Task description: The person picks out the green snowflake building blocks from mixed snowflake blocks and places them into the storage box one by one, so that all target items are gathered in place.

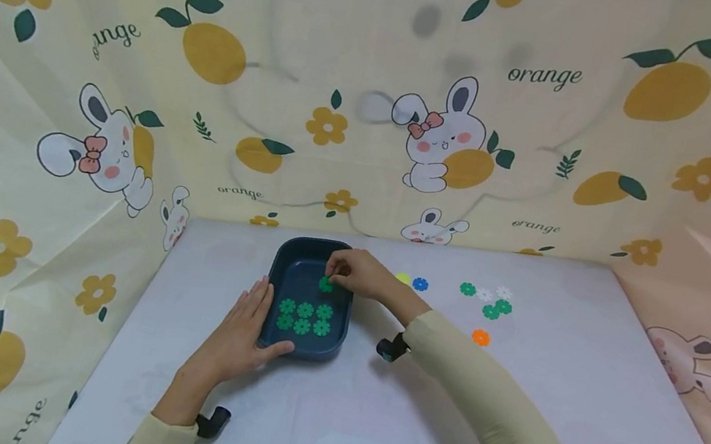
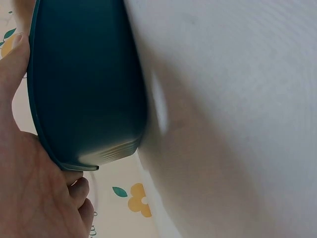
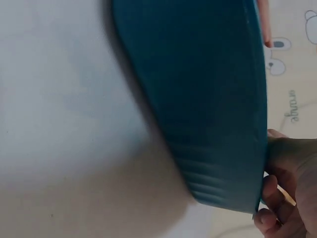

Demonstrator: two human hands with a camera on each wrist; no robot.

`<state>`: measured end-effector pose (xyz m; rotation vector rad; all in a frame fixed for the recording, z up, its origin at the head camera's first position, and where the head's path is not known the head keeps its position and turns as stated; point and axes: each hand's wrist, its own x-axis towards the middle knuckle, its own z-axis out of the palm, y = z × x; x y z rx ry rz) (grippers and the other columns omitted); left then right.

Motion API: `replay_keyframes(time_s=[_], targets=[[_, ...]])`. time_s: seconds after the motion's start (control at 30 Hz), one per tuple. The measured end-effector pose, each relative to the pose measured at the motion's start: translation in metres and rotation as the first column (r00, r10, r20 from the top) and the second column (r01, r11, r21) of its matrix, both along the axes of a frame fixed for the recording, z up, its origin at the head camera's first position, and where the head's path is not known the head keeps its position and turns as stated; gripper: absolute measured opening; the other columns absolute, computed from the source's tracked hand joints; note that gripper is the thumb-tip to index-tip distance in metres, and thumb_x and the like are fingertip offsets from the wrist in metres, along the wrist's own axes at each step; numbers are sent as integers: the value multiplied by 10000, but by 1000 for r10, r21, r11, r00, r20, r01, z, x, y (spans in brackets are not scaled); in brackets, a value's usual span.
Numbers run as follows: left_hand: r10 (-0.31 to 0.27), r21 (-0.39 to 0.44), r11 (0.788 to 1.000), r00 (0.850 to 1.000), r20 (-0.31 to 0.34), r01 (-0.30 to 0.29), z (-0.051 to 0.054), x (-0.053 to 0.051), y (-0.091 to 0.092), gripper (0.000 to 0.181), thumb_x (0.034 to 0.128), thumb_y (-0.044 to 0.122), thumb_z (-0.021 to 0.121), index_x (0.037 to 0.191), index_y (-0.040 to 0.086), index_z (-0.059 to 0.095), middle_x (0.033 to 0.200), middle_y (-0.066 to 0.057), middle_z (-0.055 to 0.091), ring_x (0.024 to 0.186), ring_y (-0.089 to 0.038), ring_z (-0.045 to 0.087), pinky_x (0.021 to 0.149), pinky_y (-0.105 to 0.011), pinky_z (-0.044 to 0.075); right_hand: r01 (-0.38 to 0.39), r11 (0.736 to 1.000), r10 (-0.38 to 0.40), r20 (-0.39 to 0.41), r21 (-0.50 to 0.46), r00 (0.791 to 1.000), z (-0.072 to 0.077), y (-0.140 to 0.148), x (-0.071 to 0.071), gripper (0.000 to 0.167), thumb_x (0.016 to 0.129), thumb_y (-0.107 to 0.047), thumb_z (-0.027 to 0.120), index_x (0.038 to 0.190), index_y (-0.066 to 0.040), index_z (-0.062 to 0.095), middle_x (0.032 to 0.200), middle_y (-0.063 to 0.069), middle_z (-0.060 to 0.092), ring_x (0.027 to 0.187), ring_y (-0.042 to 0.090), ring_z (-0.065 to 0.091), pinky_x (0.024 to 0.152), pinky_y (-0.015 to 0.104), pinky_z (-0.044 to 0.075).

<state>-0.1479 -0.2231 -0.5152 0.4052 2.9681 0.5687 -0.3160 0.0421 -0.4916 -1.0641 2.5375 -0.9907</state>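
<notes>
A dark blue rectangular tray (image 1: 299, 277) stands on the white table, with several green flower-shaped pieces (image 1: 306, 309) in rows in its near half. My left hand (image 1: 239, 332) rests against the tray's left side with fingers extended, its thumb at the near rim; in the left wrist view the tray wall (image 2: 89, 89) hides part of the fingers. Over the far right part of the tray, my right hand (image 1: 361, 272) pinches another green flower-shaped piece (image 1: 326, 285) at its fingertips. The right wrist view shows the tray's outer wall (image 3: 208, 109) but not that piece.
Right of the tray lie a yellow piece (image 1: 403, 278) and a blue piece (image 1: 420, 284). Farther right are several green pieces (image 1: 491, 312), white pieces (image 1: 504, 293) and an orange piece (image 1: 481, 338). A printed curtain (image 1: 363, 176) encloses the table's back and sides.
</notes>
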Motion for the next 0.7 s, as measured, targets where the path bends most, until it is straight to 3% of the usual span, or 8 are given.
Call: replay_keyframes(time_s=[0.17,0.33,0.43,0.7], targets=[[0,7,1000,1000,-2,0,0,0,0,1215,951,795,589,1716,22,48,1808,-144,-20,1674,-307,-6,1358,-524,72,-35,994,40,-49,104,998,0,-6,0,72,1010,-91,759,1005,-161,741,1003,-36,768,935,113,685,886,328,603],[5,-2,1000,1000,19,-5,1,0,0,1226,944,826,557,1718,48,10,1809,-111,-55,1675,-269,-42,1362,-489,46,-41,983,54,-73,179,996,2,-10,0,57,1006,-131,776,1011,-184,755,991,-77,773,941,102,680,1075,441,457],[7,-6,1000,1000,25,-7,1,0,0,1230,940,838,546,1719,57,1,1809,-97,-65,1674,-257,-50,1362,-479,42,-41,980,57,-77,197,995,3,-11,0,51,991,-142,797,1016,-178,771,976,-91,776,944,100,679,1043,473,360],[5,-8,1000,1000,20,-5,3,0,0,1241,931,858,529,1719,51,10,1809,-108,-48,1675,-286,-27,1360,-496,54,-53,970,75,-85,236,994,-2,-13,-4,43,983,-158,808,1007,-178,777,968,-107,775,954,94,681,938,414,324]])
